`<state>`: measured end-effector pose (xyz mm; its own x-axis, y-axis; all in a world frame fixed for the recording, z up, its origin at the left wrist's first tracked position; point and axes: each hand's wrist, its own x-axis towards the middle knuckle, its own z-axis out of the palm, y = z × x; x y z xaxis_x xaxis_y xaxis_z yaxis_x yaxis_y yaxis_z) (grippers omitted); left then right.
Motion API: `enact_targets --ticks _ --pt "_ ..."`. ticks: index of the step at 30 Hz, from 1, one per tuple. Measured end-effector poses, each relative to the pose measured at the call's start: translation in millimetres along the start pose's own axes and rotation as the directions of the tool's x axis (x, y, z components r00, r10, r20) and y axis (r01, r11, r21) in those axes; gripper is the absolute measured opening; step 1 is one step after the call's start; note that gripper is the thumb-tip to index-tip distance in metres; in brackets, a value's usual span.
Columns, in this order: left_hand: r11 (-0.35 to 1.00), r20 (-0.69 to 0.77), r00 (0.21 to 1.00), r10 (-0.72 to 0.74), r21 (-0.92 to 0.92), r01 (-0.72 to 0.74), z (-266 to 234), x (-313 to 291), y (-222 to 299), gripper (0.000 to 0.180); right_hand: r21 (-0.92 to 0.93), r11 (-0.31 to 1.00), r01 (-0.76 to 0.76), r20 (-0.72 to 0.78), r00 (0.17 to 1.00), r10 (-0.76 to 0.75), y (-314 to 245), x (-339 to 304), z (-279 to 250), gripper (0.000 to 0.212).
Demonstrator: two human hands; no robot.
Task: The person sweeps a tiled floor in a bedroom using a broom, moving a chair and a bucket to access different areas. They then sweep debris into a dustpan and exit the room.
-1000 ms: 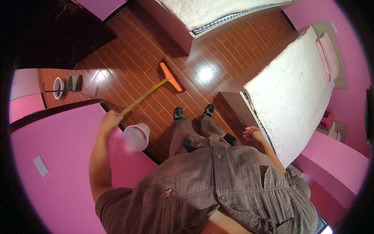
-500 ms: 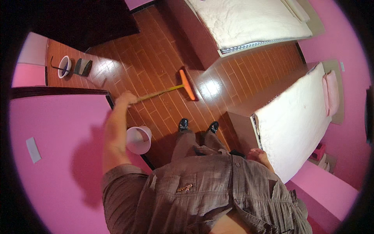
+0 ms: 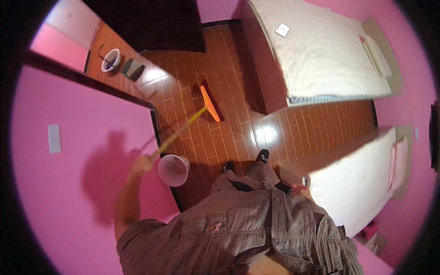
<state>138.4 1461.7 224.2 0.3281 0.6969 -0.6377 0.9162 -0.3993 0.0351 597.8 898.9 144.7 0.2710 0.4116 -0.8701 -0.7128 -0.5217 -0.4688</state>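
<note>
1. Since the earlier frame, the left hand [image 3: 143, 164] has come back toward the person, from beyond the bucket [image 3: 167, 167] to just beside it.
2. With this hand, the broom [image 3: 191, 121] has moved also: its orange head [image 3: 210, 104] is now farther from the corner of the far bed [image 3: 325, 55].
3. Left hand is clamped around the upper end of the wooden handle, which passes close above the bucket's rim.
4. Broom's head rests on the brown floor [image 3: 238, 128], ahead of the person's shoes [image 3: 263, 156] and slightly to the left.
5. Right hand [image 3: 299, 189] is low at the person's side, close to the corner of the near bed [image 3: 353, 183]. Its fingers are partly hidden, so I cannot tell if they are apart, or hold something.
6. Near the pink wall [image 3: 105, 110], the bucket is pale and round.
7. Farther to the left, a white basin [image 3: 118, 56] stands just beside a dark, boxy object [image 3: 133, 69].
8. On the far bed lies a small white square [image 3: 283, 30].
</note>
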Motion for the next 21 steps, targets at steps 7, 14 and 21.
enact_targets --ticks 7,14,21 --pt "0.281 0.479 0.824 -0.303 -0.781 0.558 109.0 -101.1 116.3 0.029 -0.255 0.939 0.229 0.297 0.943 -0.149 -99.2 90.8 -83.7 0.052" --pt "0.446 0.108 0.904 -0.414 -0.842 0.304 225.2 -112.5 248.0 0.026 -0.674 0.737 0.049 0.105 0.994 0.029 -314.6 167.8 -94.6 0.033" --pt "0.499 0.130 0.695 -0.707 -0.605 0.620 190.7 -220.0 351.4 0.036 -0.622 0.742 0.251 0.192 0.967 -0.166 -435.7 184.5 -31.7 0.038"
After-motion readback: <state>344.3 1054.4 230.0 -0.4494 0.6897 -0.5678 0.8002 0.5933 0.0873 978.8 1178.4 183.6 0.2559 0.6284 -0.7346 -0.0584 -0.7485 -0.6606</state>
